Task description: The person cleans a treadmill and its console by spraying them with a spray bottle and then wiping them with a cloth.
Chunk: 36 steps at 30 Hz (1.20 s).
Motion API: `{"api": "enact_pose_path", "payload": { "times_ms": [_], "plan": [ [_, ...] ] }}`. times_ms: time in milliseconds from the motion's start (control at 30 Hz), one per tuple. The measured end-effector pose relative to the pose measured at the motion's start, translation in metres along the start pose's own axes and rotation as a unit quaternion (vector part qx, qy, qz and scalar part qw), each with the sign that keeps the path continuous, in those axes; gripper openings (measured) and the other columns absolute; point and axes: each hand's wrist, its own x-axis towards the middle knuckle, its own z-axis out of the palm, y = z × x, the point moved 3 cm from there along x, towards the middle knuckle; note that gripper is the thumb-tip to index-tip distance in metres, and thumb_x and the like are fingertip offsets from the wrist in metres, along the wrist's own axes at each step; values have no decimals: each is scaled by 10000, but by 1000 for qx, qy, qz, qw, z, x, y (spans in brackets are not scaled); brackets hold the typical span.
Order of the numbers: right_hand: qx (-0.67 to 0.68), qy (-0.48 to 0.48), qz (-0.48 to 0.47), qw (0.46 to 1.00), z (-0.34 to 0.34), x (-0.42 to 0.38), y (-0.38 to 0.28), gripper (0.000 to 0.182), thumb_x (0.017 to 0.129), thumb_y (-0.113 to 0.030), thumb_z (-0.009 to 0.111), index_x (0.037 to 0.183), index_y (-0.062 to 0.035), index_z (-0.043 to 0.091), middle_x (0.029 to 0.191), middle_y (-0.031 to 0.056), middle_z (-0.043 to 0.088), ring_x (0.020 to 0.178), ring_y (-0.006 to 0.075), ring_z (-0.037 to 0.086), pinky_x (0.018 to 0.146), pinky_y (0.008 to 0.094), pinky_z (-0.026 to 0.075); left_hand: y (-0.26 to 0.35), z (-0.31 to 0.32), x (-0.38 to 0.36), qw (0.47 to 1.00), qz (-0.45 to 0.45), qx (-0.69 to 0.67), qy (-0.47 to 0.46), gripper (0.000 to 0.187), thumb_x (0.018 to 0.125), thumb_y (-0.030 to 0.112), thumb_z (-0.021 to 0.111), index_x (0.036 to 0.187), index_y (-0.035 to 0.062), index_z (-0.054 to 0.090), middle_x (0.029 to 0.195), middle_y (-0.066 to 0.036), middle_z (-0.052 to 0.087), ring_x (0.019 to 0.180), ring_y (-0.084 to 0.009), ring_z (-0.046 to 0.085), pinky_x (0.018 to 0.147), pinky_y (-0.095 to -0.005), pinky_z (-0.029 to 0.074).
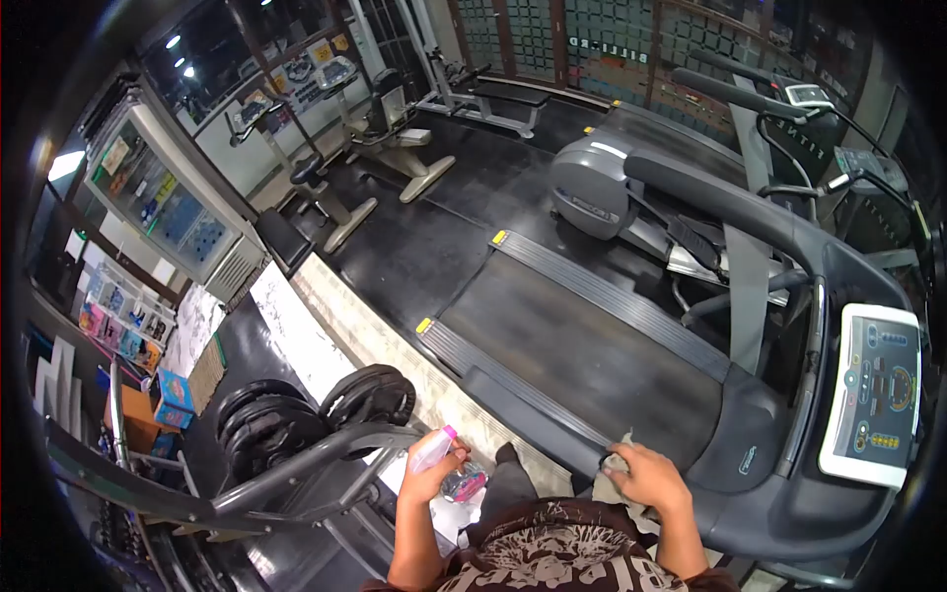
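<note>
My left hand (431,476) is wrapped round a spray bottle (464,483) with a pink nozzle and pinkish liquid low in its clear body. In my right hand (648,476) is a crumpled greyish cloth (614,483), its end sticking up past my fingers. That hand is close to the near side rail of a treadmill (602,345), whose dark belt stretches away to the upper left. On the right, the treadmill's white-framed console (870,395) faces up with its buttons and dials.
A weight rack's curved grey bar (296,483) with black weight plates (367,400) stands left of me. Beyond the treadmill is an elliptical trainer (597,187). Exercise bikes (395,138), a bench (503,94) and a drinks fridge (168,197) stand farther back. A blue box (175,398) is at left.
</note>
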Motion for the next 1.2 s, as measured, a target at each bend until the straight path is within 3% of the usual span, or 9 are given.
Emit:
{"api": "enact_pose_path", "payload": {
  "times_ms": [100, 233, 433, 567, 767, 1000, 1200],
  "plan": [
    [-66, -55, 62, 994, 13, 40, -40, 440, 884, -370, 641, 1240, -113, 618, 1116, 223, 654, 1043, 418, 622, 907, 465, 496, 12, -58, 13, 999, 19, 2, 35, 144, 810, -2, 708, 931, 0, 630, 854, -89, 677, 695, -150, 631, 647, -293, 516],
    [-50, -63, 63, 995, 19, 86, -67, 459, 880, -385, 642, 1252, -117, 611, 1129, 229, 642, 1058, 423, 617, 916, 464, 495, 32, -108, 26, 998, 10, 37, 49, 141, 810, 8, 707, 925, 1, 625, 855, -86, 679, 693, -148, 631, 641, -292, 508],
    [-58, -77, 1, 995, 54, 134, -96, 452, 888, -379, 628, 1244, -102, 600, 1139, 252, 635, 1047, 427, 630, 893, 495, 505, 51, -121, 54, 999, -4, 36, 33, 173, 811, -25, 708, 957, -1, 619, 863, -79, 677, 699, -145, 635, 633, -286, 506],
    [-109, -118, 36, 986, 62, 167, -104, 435, 877, -365, 643, 1197, -72, 607, 1134, 222, 647, 1042, 419, 632, 883, 494, 506, 61, -126, 70, 999, -6, 13, 37, 187, 808, -3, 730, 963, 4, 627, 856, -68, 669, 695, -143, 633, 631, -285, 507],
    [-146, -220, 0, 965, 73, 218, -101, 437, 844, -355, 684, 1159, -59, 613, 1092, 200, 676, 1036, 388, 645, 869, 485, 511, 69, -157, 104, 995, -22, 54, 86, 156, 811, -3, 703, 948, 5, 629, 844, -75, 670, 688, -150, 630, 633, -288, 505],
    [-83, -316, 41, 944, 71, 246, -94, 452, 792, -391, 735, 1129, -105, 644, 1122, 164, 686, 1060, 377, 637, 864, 465, 507, 63, -160, 188, 997, -43, 61, 10, 167, 814, 34, 710, 955, -3, 629, 867, -76, 677, 713, -136, 634, 659, -281, 504],
    [-76, -302, 110, 944, 87, 258, -89, 546, 730, -442, 788, 1154, -135, 636, 1124, 155, 689, 1090, 364, 631, 885, 449, 503, 80, -207, 292, 995, -71, 39, -64, 172, 824, 58, 733, 957, -4, 643, 874, -71, 668, 754, -144, 632, 684, -290, 503]
  ]
}}
